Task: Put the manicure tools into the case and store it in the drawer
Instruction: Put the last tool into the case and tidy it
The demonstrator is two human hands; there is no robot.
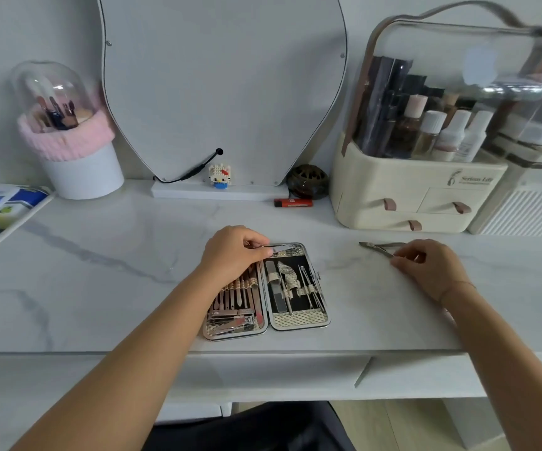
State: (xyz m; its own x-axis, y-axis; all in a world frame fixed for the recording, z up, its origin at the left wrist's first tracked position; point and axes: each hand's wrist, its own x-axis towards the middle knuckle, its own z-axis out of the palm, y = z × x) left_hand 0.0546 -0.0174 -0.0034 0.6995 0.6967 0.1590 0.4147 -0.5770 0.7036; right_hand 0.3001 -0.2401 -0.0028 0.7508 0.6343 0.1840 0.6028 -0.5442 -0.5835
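The white marble-patterned worktop (pixel 100 271) is smooth and grey-veined, its near edge straight, with wide bare room left of centre. Far right stands a cream plastic cosmetics organiser (pixel 409 196) with a clear domed lid and small drawers; far centre leans a curved white mirror back panel (pixel 224 92). Lying open flat near the near edge is the hinged metal-framed manicure case (pixel 268 291), its woven beige lining and elastic loops holding rows of steel tools. The left hand (pixel 234 252) rests over the case's far left corner, fingers curled on a thin steel tool at the rim. Well right of the case, the right hand (pixel 432 268) pinches the handle of the steel cuticle nipper (pixel 378 246) lying on the worktop, blades pointing left.
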